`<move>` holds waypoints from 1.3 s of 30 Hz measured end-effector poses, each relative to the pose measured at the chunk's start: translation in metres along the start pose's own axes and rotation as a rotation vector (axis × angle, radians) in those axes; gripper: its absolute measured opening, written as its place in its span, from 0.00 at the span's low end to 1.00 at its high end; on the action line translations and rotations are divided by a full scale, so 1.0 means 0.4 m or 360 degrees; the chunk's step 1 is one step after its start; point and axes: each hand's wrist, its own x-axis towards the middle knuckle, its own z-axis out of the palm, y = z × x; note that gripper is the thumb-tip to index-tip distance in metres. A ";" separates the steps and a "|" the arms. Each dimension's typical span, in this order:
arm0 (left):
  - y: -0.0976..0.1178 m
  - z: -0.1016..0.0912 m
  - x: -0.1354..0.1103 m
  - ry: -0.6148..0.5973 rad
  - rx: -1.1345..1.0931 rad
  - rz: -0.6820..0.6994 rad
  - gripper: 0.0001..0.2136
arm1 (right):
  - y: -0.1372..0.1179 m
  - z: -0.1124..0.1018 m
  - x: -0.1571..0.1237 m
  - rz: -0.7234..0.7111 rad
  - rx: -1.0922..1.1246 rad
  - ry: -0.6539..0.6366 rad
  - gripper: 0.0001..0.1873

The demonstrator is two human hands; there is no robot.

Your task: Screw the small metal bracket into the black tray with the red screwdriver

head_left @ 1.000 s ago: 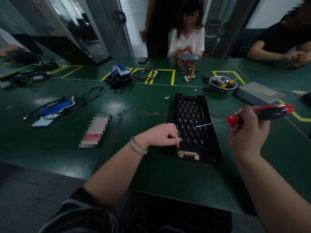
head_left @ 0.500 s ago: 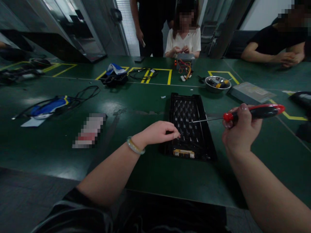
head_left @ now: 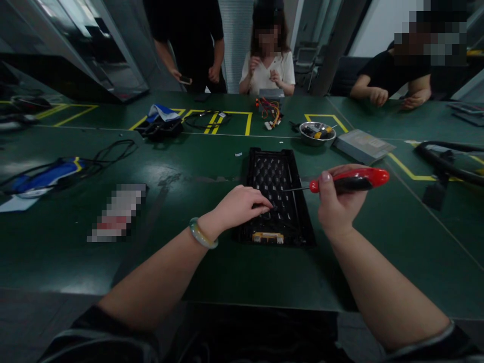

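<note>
A black panel [head_left: 304,217] with a pattern of slots lies flat on the green table, and a small circuit board [head_left: 268,238] sits at its near end. My left hand [head_left: 242,205] is over the panel's left side, thumb and fingertips pinched together. Whatever is between those fingertips is too small to make out. To the right of the panel, my right hand [head_left: 340,201] is closed around the handle of a red and black screwdriver [head_left: 357,180]. Its thin shaft points left over the panel; whether the tip touches anything, I cannot tell.
Farther back are a metal bowl [head_left: 316,141] of tools, a grey metal box [head_left: 363,146] and a power supply [head_left: 270,94] with coloured wires. Blue straps and cables [head_left: 53,174] lie at left near a blurred flat item [head_left: 119,212]. Several people are across the table.
The whole view has shifted, so the table's things appear farther left. My right hand with the screwdriver is closer to the panel. Across the table, the seated person's hands have come up and apart.
</note>
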 end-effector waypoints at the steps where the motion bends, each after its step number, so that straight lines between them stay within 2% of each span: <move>1: 0.003 0.001 0.007 -0.0044 0.0036 0.0012 0.09 | 0.001 -0.001 -0.001 -0.0047 -0.0039 -0.0011 0.12; 5: 0.014 -0.002 0.027 -0.0168 0.0143 0.0063 0.09 | 0.008 -0.006 -0.009 -0.0127 -0.0135 -0.0088 0.11; 11: 0.021 -0.013 0.026 -0.0103 0.0164 0.0048 0.10 | 0.011 -0.014 -0.018 -0.0206 -0.0201 -0.0193 0.10; 17: 0.026 -0.004 0.037 -0.0164 0.0149 0.0093 0.09 | 0.008 -0.015 -0.014 -0.0244 -0.0195 -0.0170 0.09; 22: 0.031 0.006 0.059 -0.0236 0.0153 0.0093 0.09 | 0.002 -0.015 -0.012 -0.0163 -0.0185 -0.0178 0.10; 26: 0.033 0.014 0.066 -0.0249 0.0147 0.0081 0.08 | 0.000 -0.017 -0.014 -0.0226 -0.0208 -0.0221 0.09; 33: 0.015 0.020 0.054 -0.0297 -0.0095 -0.0104 0.09 | 0.002 -0.016 -0.019 -0.0217 -0.0180 -0.0228 0.11; 39: 0.015 -0.014 0.024 -0.0208 -0.0442 -0.0268 0.09 | 0.002 -0.012 -0.014 -0.0222 -0.0171 -0.0175 0.09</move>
